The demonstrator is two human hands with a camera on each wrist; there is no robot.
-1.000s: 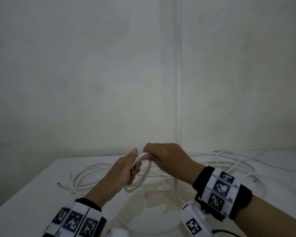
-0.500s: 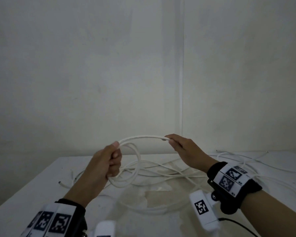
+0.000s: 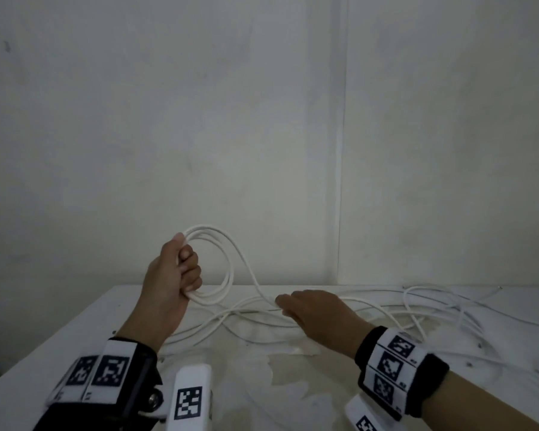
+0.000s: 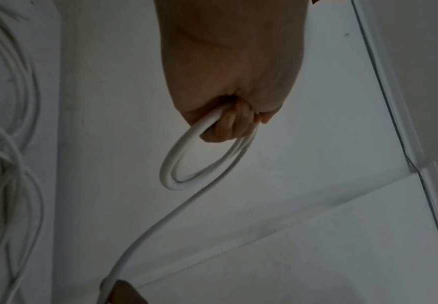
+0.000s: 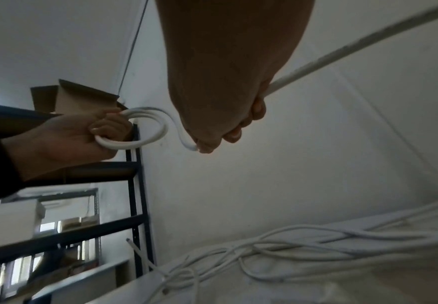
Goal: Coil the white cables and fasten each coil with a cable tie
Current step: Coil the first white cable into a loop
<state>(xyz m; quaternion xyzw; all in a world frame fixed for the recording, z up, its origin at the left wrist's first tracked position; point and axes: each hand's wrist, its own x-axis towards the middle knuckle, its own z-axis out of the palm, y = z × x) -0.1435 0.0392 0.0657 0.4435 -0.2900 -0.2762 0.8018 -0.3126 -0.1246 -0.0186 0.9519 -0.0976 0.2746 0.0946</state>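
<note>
White table (image 3: 59, 331): left hand (image 3: 171, 275) grips coil (image 3: 221, 269), right hand (image 3: 314, 312) apparently pinching cable

Dim off-white walls (image 3: 199, 119), white table (image 3: 75, 321), dark metal shelving (image 5: 134, 185), cardboard box (image 5: 77, 96)

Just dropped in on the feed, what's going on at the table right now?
A person is coiling a white cable by hand. The left hand grips a small coil of a few loops, raised above the white table. From that coil the cable runs down to the right hand, which grips it low near the tabletop. More loose white cable lies tangled across the table. No cable tie is visible on the coil.
</note>
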